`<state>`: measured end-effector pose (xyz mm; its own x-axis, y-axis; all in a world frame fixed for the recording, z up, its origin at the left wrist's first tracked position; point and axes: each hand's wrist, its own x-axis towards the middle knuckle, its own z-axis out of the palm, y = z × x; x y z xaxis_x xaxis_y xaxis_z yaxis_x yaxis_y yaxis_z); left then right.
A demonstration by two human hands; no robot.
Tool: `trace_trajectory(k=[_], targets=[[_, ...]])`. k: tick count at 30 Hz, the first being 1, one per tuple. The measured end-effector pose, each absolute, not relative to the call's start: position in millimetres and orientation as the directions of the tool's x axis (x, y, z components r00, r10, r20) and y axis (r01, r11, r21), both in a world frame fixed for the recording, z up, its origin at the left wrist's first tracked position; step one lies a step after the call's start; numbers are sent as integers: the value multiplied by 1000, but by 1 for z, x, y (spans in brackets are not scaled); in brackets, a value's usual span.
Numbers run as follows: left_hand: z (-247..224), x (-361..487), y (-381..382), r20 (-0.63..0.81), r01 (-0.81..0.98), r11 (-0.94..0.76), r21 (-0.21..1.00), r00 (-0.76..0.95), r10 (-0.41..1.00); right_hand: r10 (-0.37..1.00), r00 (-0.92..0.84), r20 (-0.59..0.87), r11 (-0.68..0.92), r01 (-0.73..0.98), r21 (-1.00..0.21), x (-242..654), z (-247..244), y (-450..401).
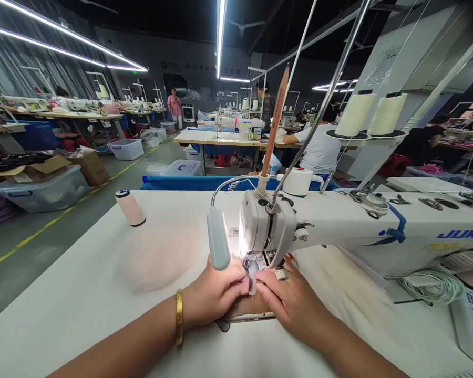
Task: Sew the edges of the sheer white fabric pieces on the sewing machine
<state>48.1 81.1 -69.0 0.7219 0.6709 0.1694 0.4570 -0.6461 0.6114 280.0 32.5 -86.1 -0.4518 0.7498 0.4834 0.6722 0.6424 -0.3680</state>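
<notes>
My left hand [220, 291], with a gold bangle [178, 317] at the wrist, is closed in a pinch at the left edge of a small pale fabric piece [253, 275]. From the other side, the bent fingers and thumb of my right hand [294, 299] press together on its right edge. The piece lies just in front of the needle area of a white sewing machine [256, 226], whose presser foot is mostly hidden. Beneath the hands is a brown plate [248, 307] on the machine bed. A lit grey lamp [218, 239] hangs above my left hand.
A peach thread cone [130, 208] and a sheer peach fabric pile [157, 254] are on the left tabletop [82, 294]. Beige fabric [347, 283] lies right of my hands, near a coiled cable [431, 286]. A pencil [276, 121] stands upright on the machine. Other people work beyond.
</notes>
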Motion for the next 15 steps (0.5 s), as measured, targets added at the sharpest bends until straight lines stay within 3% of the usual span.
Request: trace_trajectory(k=[3,7,12,15], targets=[[-61,40,72,132,450,-697,559,781,610,752,-443,488,636,682,-361,281,-86,32],[-46,31,64,103,411,-707,575,821,561,735,-446,511,653,670,-354,281,-86,31],[-47,35,61,141,570,-676,466,707,693,722,-495,483,683,622,-383,277,-92,29],[-60,44,60,159,590,-656,471,675,721,775,-472,420,624,671,-399,272,-99,30]])
